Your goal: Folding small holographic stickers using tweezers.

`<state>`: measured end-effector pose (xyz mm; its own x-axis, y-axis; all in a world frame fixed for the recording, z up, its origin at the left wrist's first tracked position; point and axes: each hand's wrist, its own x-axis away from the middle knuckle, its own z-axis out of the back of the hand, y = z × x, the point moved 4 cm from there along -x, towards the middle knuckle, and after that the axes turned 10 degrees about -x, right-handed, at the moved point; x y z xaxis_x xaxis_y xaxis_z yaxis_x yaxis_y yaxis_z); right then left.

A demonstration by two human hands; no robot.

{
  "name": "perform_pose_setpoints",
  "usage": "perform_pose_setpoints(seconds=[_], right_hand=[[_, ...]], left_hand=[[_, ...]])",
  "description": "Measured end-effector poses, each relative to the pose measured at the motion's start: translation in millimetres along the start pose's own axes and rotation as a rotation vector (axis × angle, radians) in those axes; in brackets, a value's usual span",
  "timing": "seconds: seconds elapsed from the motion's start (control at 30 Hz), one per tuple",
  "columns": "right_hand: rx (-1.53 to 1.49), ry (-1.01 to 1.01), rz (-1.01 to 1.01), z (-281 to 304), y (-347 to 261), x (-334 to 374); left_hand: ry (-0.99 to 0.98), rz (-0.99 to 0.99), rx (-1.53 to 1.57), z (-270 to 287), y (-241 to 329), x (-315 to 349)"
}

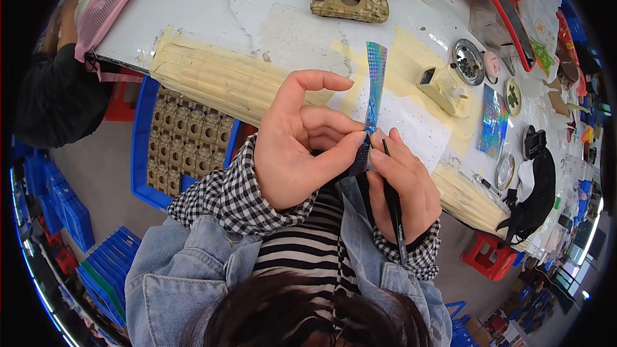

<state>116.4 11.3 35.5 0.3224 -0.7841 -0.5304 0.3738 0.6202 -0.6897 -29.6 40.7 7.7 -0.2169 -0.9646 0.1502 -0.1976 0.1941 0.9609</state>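
My left hand [292, 151] pinches the lower end of a narrow, shiny blue-green holographic strip [376, 80] between thumb and fingertips. Its index finger is raised in a curve, away from the strip. In my right hand [411, 186] lies a pair of black tweezers [393, 212], pointing upward. The right fingertips meet the left ones at the strip's lower end, where the tweezers' tips are partly hidden. Under the strip is a white paper sheet [418, 135] with small dark specks. Two camouflage-patterned housings [349, 9] with round holes sit farther up the table.
A blue crate [144, 148] full of similar housings stands left, below the taped table edge [212, 67]. Rightward are a tape-wrapped block [443, 93], a round metal dish [467, 62], a holographic sheet [493, 119] and a black strapped item [536, 186]. Another person's dark sleeve [58, 96] shows at left.
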Motion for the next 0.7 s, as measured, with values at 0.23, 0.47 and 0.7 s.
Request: perform_pose_setpoints(seconds=[0.23, 0.47, 0.7], right_hand=[[0.004, 0.004, 0.0, -0.5, 0.1, -0.7], [0.0, -0.002, -0.019, 0.8, -2.5, -0.4], [0.009, 0.006, -0.035, 0.7, -3.0, 0.4]], left_hand=[[-0.002, 0.007, 0.005, -0.1, -0.9, 0.3], [-0.004, 0.027, 0.046, 0.9, -3.3, -0.1], [0.009, -0.017, -0.015, -1.0, -1.9, 1.5]])
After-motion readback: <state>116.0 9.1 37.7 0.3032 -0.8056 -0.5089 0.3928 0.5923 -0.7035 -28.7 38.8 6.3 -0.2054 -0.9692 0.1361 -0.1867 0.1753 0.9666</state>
